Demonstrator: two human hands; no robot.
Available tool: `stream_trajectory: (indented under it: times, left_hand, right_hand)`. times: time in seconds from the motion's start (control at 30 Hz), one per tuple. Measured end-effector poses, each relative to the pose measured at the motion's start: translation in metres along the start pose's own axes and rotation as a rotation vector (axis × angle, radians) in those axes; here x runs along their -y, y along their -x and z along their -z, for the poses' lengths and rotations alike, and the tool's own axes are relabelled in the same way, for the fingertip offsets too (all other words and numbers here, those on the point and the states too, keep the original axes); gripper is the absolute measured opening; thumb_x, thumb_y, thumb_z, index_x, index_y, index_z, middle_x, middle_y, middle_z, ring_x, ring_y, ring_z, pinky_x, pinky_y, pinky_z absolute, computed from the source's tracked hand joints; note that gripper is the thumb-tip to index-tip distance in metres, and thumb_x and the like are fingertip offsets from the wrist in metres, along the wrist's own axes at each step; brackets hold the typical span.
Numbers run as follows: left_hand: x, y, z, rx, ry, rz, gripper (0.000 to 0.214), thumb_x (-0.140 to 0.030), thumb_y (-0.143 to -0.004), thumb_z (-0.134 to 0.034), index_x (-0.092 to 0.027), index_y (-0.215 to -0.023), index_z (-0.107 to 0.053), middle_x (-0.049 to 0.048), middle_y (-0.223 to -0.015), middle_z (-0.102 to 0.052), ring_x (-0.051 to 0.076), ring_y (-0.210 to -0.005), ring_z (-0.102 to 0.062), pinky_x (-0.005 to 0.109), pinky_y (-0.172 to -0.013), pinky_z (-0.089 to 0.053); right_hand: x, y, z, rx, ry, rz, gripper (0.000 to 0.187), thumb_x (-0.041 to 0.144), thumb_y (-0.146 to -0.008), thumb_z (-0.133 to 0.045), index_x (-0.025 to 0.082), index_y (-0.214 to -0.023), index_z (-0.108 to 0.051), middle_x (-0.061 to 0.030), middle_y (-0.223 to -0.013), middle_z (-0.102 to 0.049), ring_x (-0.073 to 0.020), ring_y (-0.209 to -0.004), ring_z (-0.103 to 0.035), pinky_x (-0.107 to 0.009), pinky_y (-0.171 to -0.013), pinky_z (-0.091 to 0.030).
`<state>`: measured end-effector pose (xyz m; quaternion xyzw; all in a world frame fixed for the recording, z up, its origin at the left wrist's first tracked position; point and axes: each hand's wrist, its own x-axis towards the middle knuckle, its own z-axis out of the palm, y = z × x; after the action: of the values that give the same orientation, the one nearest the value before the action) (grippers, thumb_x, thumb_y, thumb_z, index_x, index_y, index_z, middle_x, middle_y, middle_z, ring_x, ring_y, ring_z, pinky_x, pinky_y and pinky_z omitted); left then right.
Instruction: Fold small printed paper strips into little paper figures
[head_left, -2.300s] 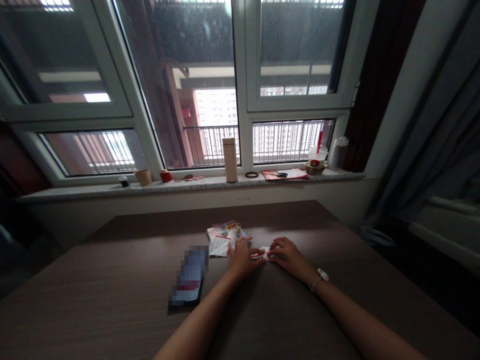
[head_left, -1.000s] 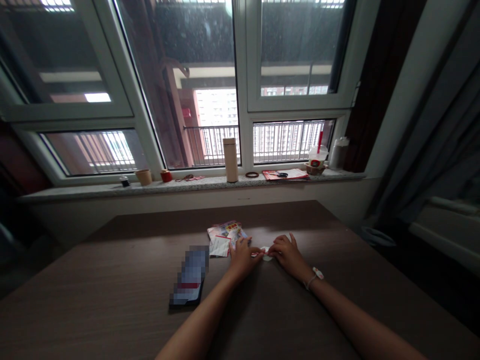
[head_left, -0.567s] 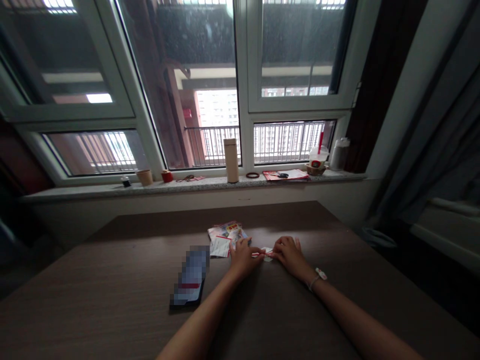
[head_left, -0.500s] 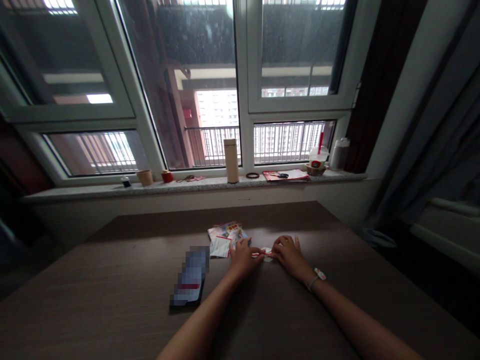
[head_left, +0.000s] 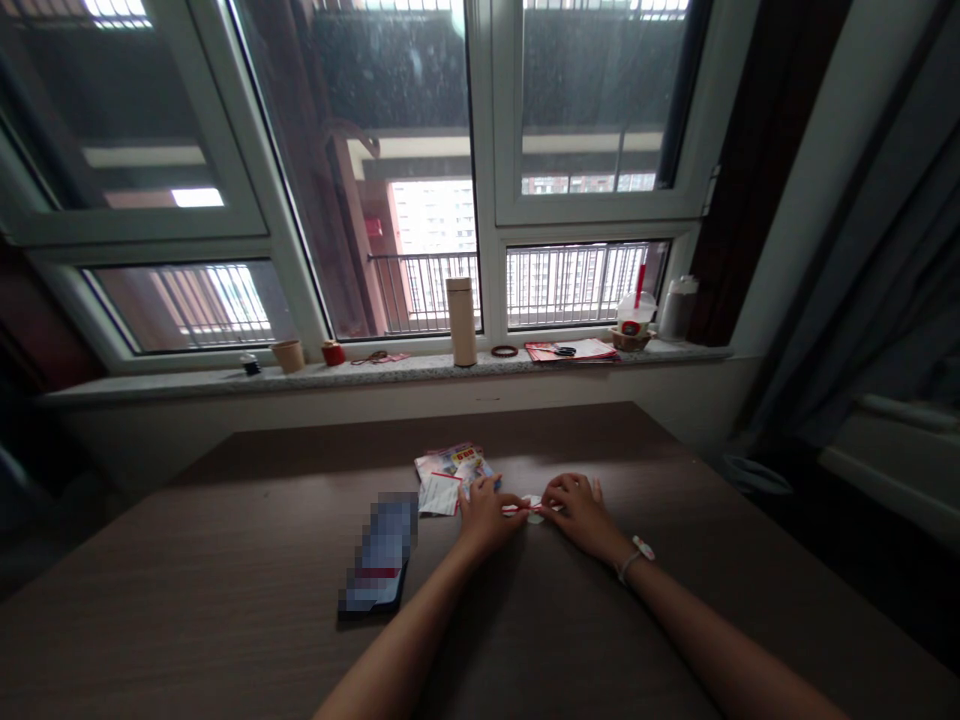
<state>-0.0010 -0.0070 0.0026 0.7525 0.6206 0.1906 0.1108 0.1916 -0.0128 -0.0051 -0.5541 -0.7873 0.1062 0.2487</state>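
Observation:
My left hand (head_left: 484,515) and my right hand (head_left: 579,510) meet on the dark wooden table (head_left: 225,600), each pinching one end of a small white and red folded paper piece (head_left: 532,508) lying between them. Both hands have curled fingers pressed on the piece. Just behind my left hand lies a small stack of colourful printed leaflets (head_left: 448,476). My right wrist wears a white band (head_left: 641,550).
A phone (head_left: 379,552) lies on the table left of my left arm. The stone window sill (head_left: 150,380) holds a tall beige flask (head_left: 460,321), two small cups (head_left: 287,354), red papers (head_left: 570,349) and a drink cup with a red straw (head_left: 634,312). Curtains (head_left: 862,300) hang at right.
My hands stay at the same spot. My right hand's fingers have shifted slightly on the paper piece, first lifting apart and then curling back down onto it.

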Motion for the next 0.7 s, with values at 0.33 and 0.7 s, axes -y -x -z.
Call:
stream_trajectory:
  times: [0.33,0.7]
  left_hand:
    - [0.0021,-0.0013,-0.0010,0.011,0.019,0.000,0.023,-0.048,-0.077,-0.066,-0.043,-0.099,-0.072,0.0000,-0.143,-0.046,0.030,-0.137,-0.032,0.060,-0.113,-0.009]
    - [-0.0011,0.0016,-0.0031,-0.040,0.073,-0.075,0.013,-0.037,-0.074,-0.075,-0.038,-0.086,-0.075,-0.0011,-0.143,-0.045,0.033,-0.137,-0.028,0.067,-0.110,-0.007]
  right_hand:
    - [0.0019,-0.0035,-0.0076,-0.015,-0.080,-0.124,0.031,0.049,-0.090,-0.045,0.029,-0.084,-0.068,-0.0030,-0.113,-0.059,-0.0269,-0.116,-0.042,-0.066,-0.106,-0.008]
    - [0.0010,0.0008,-0.0072,-0.039,-0.108,-0.079,0.022,0.040,-0.090,-0.050,0.031,-0.086,-0.070,-0.0023,-0.110,-0.061,-0.0255,-0.114,-0.045,-0.065,-0.107,-0.009]
